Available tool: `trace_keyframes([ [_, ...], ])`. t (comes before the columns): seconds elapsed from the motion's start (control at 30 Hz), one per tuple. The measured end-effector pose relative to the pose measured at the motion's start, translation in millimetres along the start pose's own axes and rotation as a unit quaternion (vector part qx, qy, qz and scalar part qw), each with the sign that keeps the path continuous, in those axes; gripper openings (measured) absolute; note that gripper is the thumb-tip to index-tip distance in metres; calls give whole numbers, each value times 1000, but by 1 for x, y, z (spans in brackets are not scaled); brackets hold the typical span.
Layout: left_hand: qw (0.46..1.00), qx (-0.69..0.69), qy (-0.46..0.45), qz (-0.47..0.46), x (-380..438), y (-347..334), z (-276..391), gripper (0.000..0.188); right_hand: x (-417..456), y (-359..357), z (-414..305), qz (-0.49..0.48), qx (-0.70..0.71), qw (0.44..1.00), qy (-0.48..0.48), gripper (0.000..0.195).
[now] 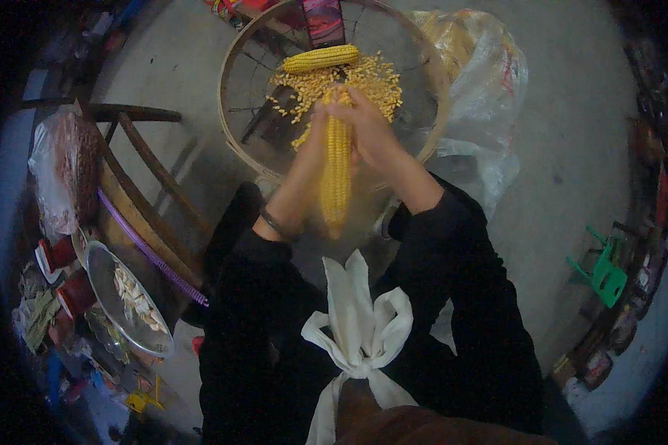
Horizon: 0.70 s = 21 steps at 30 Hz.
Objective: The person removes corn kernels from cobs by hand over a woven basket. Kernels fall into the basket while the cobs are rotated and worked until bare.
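Note:
Both my hands grip one large ear of yellow corn (337,167) near its far end, over a round shallow basket (226,119). The near end of the ear points back toward me. My left hand (318,119) wraps its left side, and my right hand (366,119) closes on it from the right. Fingers partly hide the far tip. Loose corn kernels (376,80) lie scattered in the basket around and beyond my hands. Behind them rests a second ear of corn (321,59), lying crosswise with its rows of kernels on.
A clear plastic sack (473,83) lies right of the basket. On the left stand a wooden table or bench (145,222) and an oval dish (170,342) holding pale pieces. A green plastic stool (608,278) stands far right. A white cloth knot (362,356) hangs at my chest.

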<state>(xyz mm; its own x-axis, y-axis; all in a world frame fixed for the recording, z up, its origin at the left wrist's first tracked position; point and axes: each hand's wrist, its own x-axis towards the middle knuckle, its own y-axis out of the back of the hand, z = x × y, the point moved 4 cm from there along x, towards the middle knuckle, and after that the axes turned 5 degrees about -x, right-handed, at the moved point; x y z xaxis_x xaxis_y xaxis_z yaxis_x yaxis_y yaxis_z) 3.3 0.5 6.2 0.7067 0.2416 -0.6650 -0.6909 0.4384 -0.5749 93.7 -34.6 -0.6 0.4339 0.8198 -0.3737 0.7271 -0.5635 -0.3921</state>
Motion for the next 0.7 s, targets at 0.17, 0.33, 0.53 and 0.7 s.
trace_keyframes([
  [0.17,999,32,-7,14,1,-1,-4,63,-11,-4,-9,105,-176,979,-18,33],
  [0.33,999,43,-5,7,1,-8,-4,63,3,10,2,165,-135,976,29,36],
  [0.53,1000,-10,-3,-5,6,3,-1,63,0,1,-2,-13,26,1000,-6,46],
  [0.7,1000,3,10,27,3,-1,1,62,-11,-6,-14,40,-115,993,1,50],
])
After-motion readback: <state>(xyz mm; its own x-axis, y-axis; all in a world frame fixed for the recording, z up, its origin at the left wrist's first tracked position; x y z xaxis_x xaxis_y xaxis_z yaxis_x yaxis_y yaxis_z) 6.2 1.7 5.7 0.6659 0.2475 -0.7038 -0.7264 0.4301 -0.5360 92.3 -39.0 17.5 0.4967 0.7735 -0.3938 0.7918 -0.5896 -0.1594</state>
